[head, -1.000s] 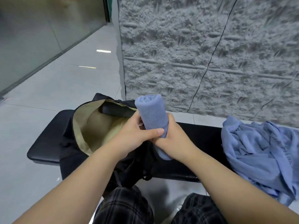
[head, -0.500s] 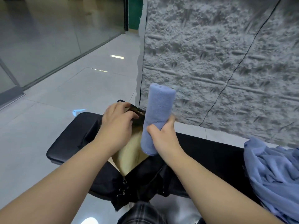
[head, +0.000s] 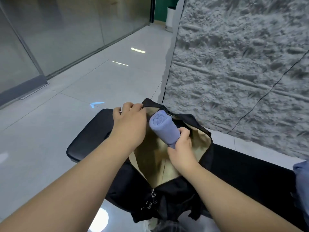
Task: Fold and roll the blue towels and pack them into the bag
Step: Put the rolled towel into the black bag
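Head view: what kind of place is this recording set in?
Probably an office or commercial building corridor: glossy pale floor tiles, frosted glass partitions along the left, and a rough grey textured wall. The person works at a black padded bench.

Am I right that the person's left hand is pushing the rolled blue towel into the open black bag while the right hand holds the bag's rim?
Not quite: the hands are swapped. In the head view the right hand grips the rolled blue towel over the open black bag, while the left hand holds the bag's rim.
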The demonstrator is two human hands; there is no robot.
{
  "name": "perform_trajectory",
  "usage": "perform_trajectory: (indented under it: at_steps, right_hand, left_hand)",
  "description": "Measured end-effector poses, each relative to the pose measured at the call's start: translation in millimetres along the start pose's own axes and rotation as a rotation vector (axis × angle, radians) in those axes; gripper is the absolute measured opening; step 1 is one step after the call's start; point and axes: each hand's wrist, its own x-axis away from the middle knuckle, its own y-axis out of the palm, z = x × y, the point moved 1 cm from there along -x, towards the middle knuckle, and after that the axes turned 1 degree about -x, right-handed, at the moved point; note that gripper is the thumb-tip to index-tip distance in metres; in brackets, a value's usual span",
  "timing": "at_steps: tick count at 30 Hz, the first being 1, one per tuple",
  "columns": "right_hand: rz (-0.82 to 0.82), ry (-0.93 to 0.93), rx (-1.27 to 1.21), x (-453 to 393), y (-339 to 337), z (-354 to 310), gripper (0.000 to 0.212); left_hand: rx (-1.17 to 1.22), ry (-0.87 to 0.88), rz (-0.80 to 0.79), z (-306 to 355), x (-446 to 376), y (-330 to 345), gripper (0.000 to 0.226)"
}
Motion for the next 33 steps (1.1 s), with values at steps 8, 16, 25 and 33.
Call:
perform_trajectory:
  at_steps: [8,16,25,33]
  right_hand:
    - [-0.162,0.060,0.631,-36.8,20.8,14.8,0.052]
    - [-0.207,0.040,0.880,-69.9,28.6,18.8,0.051]
    - [-0.322,-0.009,0.949,-85.6,39.0,30.7,0.041]
    - [-0.138,-0.133,1.054,-82.8,41.3,23.6,0.045]
  left_hand:
    - [0.013,0.040,0.075,-5.7,-5.3,11.2,0.063]
    - [0.014,0.184,0.031,2.0,-34.6,16.9,0.047]
    - [0.062,0.203,-0.062,-4.2,-45.6,21.7,0.057]
    - [0.218,0.177,-0.062,-8.4,-44.2,20.2,0.068]
